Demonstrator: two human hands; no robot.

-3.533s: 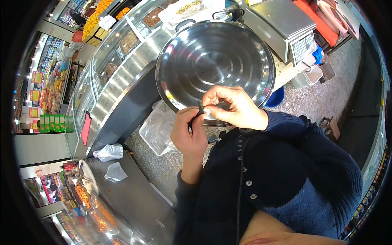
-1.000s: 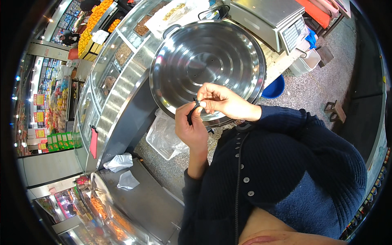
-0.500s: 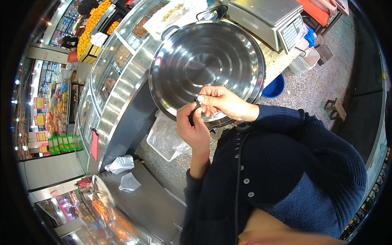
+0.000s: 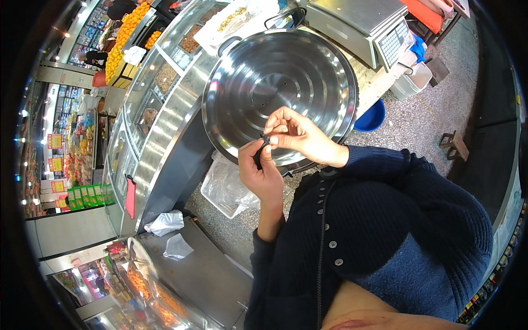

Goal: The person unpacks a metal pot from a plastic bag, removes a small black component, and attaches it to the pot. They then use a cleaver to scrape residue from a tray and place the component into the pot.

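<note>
A small black object (image 4: 263, 144) sits pinched between the fingertips of the left hand (image 4: 263, 173) and the right hand (image 4: 300, 135). It looks thin and dark, a short strip or clip, too small to make out in detail. It hangs in the air in front of the big round steel lid (image 4: 278, 88), near its lower rim.

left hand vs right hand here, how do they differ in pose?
The left hand rises from below, fingers pointing up, pinching the small dark object from underneath. The right hand comes in from the right, fingers curled, pinching the object's upper end. Left forearm is bare; right wrist is sleeved. Both grip the same object over the steel lid.
</note>
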